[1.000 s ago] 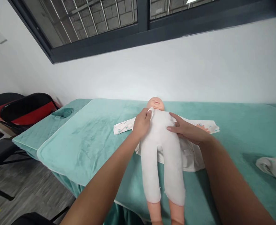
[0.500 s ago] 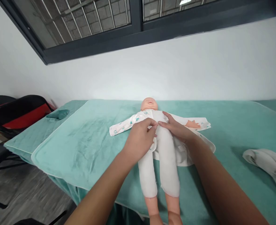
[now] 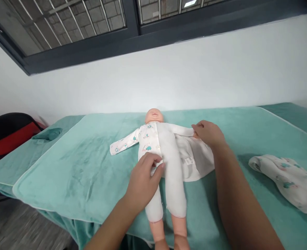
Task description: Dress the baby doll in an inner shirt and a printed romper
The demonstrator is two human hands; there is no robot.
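Observation:
A baby doll (image 3: 170,152) with a white padded body lies on its back, its head toward the wall. A white printed baby jacket (image 3: 149,140) covers one side of its chest and one arm; the other front panel (image 3: 191,163) lies spread beside the body. My left hand (image 3: 146,180) is over the doll's hip at the jacket's lower edge, thumb and fingers curved and apart. Out at the end of the doll's other arm, my right hand (image 3: 208,133) has its fingers closed around the doll's hand (image 3: 195,135), mostly hiding it.
Under the doll a green cloth (image 3: 85,173) covers the table. A folded white printed garment (image 3: 286,180) lies at the right. A white wall (image 3: 169,80) with a dark-framed window (image 3: 90,52) stands behind. At the far left is a black and red chair (image 3: 11,133).
My right hand has left the doll's chest for the doll's hand at the right. My left hand has moved down from the chest and opened. The view has turned somewhat right.

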